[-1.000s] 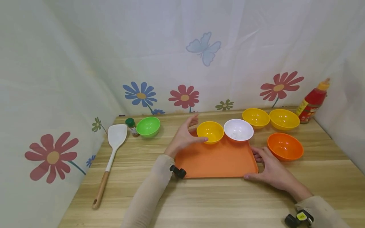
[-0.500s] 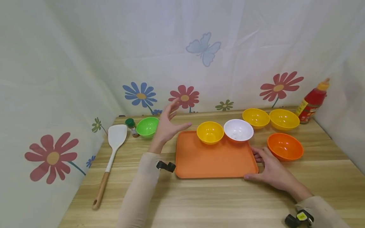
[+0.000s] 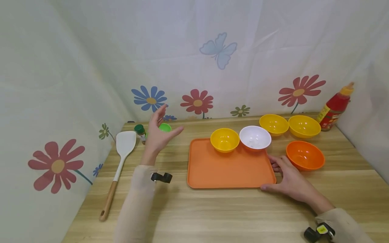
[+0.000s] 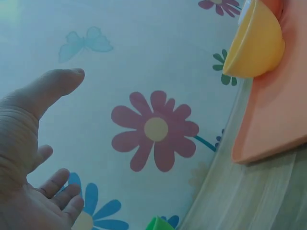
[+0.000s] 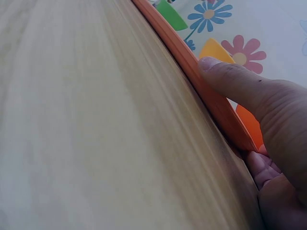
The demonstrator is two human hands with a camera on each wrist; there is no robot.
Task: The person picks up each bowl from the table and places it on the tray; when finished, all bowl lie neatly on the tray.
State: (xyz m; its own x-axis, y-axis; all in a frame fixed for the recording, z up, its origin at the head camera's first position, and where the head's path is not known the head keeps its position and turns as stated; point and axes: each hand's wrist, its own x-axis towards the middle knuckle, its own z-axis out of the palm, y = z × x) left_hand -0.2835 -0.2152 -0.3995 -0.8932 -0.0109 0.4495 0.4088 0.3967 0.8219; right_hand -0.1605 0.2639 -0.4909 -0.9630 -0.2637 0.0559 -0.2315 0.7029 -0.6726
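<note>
My left hand (image 3: 157, 136) is raised above the table's left half, fingers spread and thumb out, with nothing in it. Behind it a green bowl (image 3: 165, 127) is mostly hidden. My right hand (image 3: 290, 182) grips the front right corner of an orange tray (image 3: 228, 170); in the right wrist view the thumb (image 5: 235, 81) lies along the front rim and the fingers curl at the corner. On the tray's back edge a yellow bowl (image 3: 225, 140) sits beside a white bowl (image 3: 255, 137).
Two more yellow bowls (image 3: 274, 125) and an orange bowl (image 3: 305, 155) stand right of the tray. A red sauce bottle (image 3: 334, 109) is at the back right. At left are a small green-capped jar (image 3: 140, 132) and a white spatula (image 3: 121, 162) with a wooden handle.
My left hand has moved left from beside the yellow bowl on the tray to in front of the green bowl. The right hand stays at the tray's corner.
</note>
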